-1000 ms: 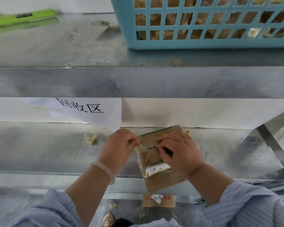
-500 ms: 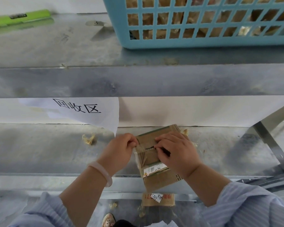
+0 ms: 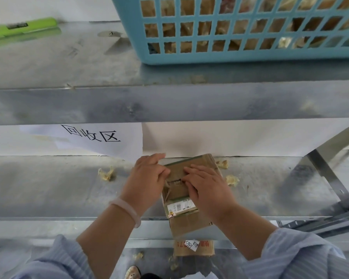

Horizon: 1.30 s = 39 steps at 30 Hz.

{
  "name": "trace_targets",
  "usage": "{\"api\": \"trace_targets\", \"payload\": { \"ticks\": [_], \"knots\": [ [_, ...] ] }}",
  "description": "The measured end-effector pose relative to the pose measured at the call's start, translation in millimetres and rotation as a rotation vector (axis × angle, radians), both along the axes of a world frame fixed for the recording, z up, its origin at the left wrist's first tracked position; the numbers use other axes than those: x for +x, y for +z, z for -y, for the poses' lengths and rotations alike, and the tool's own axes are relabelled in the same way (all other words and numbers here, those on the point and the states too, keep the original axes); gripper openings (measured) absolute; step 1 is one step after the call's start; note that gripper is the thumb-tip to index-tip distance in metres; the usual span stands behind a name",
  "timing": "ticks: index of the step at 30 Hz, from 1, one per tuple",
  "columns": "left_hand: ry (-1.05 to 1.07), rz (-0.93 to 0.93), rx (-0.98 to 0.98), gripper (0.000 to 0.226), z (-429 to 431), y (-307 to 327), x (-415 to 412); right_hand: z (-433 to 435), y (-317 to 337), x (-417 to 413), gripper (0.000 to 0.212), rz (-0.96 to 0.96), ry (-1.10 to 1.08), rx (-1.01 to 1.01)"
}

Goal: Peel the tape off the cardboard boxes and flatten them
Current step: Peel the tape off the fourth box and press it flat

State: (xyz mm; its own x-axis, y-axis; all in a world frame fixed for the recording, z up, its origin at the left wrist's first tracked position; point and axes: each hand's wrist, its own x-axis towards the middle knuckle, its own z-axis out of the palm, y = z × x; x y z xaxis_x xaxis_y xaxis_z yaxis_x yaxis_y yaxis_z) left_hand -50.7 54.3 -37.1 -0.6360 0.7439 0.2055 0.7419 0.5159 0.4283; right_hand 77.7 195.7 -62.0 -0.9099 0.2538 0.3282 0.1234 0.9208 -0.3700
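Since half a second ago the left hand [image 3: 147, 178] has stretched its fingers [image 3: 159, 157] toward the box's far left corner, and the right hand [image 3: 208, 188] has flattened out.

The cardboard box [image 3: 187, 224] is small, brown and scuffed. A white printed label [image 3: 180, 207] lies across its middle, and a frayed strip of tape [image 3: 167, 185] is lifted along a ragged tear in the top face. The box lies on the lower metal shelf [image 3: 48, 190]. Its long axis runs roughly away from the person: the far end sits close to the white wall and the near end juts past the shelf's front lip.

The left hand, with a pale bracelet [image 3: 127, 210] on the wrist, curls over the box's left edge, thumb at the torn tape. Whether it pinches the strip itself cannot be told. The right hand lies palm down on the top face. Its fingers [image 3: 191, 171] are together and nearly straight, and the tips press beside the tear.

A green cutter-like tool [image 3: 22, 29] rests at the upper shelf's far left. A paper sign [image 3: 101, 135] hangs from that shelf's edge. Crumpled tape scraps [image 3: 107, 174] lie on the lower shelf on either side of the hands. A blue plastic basket [image 3: 230, 55] stands on the upper shelf at the right.
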Motion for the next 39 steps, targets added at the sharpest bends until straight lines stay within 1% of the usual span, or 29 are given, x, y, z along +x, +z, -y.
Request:
{"api": "trace_targets", "payload": {
  "ticks": [2, 3, 5, 6, 7, 9, 10, 11, 12, 13, 14, 15, 17, 19, 22, 25, 28, 32, 36, 39],
  "knots": [
    [-0.054, 0.111, 0.018, 0.025, -9, 4, 7, -2, 3, 2, 0.035, 0.031, 0.039, -0.029],
    [-0.087, 0.126, -0.011, 0.032, -14, 6, 11, -5, 8, 4, 0.035, 0.035, 0.036, -0.109],
    [-0.140, 0.064, -0.171, 0.052, -23, 7, 20, -13, 21, 10, 0.041, 0.050, -0.044, -0.341],
    [-0.152, 0.016, -0.266, 0.059, -25, 7, 22, -18, 26, 14, 0.043, 0.032, -0.116, -0.416],
    [-0.160, -0.020, -0.348, 0.064, -26, 7, 23, -24, 27, 17, 0.046, 0.010, -0.199, -0.441],
    [-0.185, -0.051, -0.437, 0.077, -25, 9, 20, -39, 18, 22, 0.048, 0.033, -0.349, -0.505],
    [-0.209, -0.062, -0.460, 0.085, -24, 11, 16, -45, 15, 22, 0.047, 0.090, -0.411, -0.597],
    [-0.235, -0.069, -0.483, 0.089, -23, 13, 14, -50, 12, 23, 0.044, 0.139, -0.441, -0.731],
    [-0.257, -0.068, -0.501, 0.088, -23, 14, 11, -54, 9, 22, 0.040, 0.170, -0.452, -0.883],
    [-0.277, -0.065, -0.516, 0.082, -23, 15, 9, -57, 8, 21, 0.035, 0.186, -0.448, -1.009],
    [-0.296, -0.059, -0.531, 0.075, -24, 16, 8, -58, 8, 21, 0.030, 0.207, -0.439, -1.109],
    [-0.308, -0.051, -0.543, 0.070, -25, 18, 7, -58, 8, 20, 0.028, 0.226, -0.420, -1.155],
    [-0.319, -0.047, -0.570, 0.069, -28, 23, 7, -57, 7, 15, 0.027, 0.235, -0.416, -1.195],
    [-0.319, -0.039, -0.599, 0.072, -33, 29, 11, -58, 5, 12, 0.020, 0.202, -0.446, -1.253],
    [-0.260, -0.018, -0.560, 0.074, -39, 27, 25, -58, 7, 12, 0.018, 0.153, -0.444, -1.353],
    [-0.151, -0.096, -0.477, 0.068, -41, 17, 42, -60, 6, 10, 0.019, 0.126, -0.468, -1.376],
    [-0.124, -0.153, -0.446, 0.067, -38, 10, 48, -63, 5, 7, 0.019, 0.121, -0.508, -1.434],
    [-0.142, -0.199, -0.477, 0.083, -35, 9, 45, -72, 5, 4, 0.014, 0.123, -0.502, -1.473],
    [-0.147, -0.208, -0.494, 0.084, -34, 8, 46, -76, 2, 3, 0.012, 0.129, -0.492, -1.471],
    [-0.145, -0.197, -0.500, 0.084, -34, 8, 45, -76, -2, -1, 0.008, 0.089, -0.511, -1.393]
  ]
}}
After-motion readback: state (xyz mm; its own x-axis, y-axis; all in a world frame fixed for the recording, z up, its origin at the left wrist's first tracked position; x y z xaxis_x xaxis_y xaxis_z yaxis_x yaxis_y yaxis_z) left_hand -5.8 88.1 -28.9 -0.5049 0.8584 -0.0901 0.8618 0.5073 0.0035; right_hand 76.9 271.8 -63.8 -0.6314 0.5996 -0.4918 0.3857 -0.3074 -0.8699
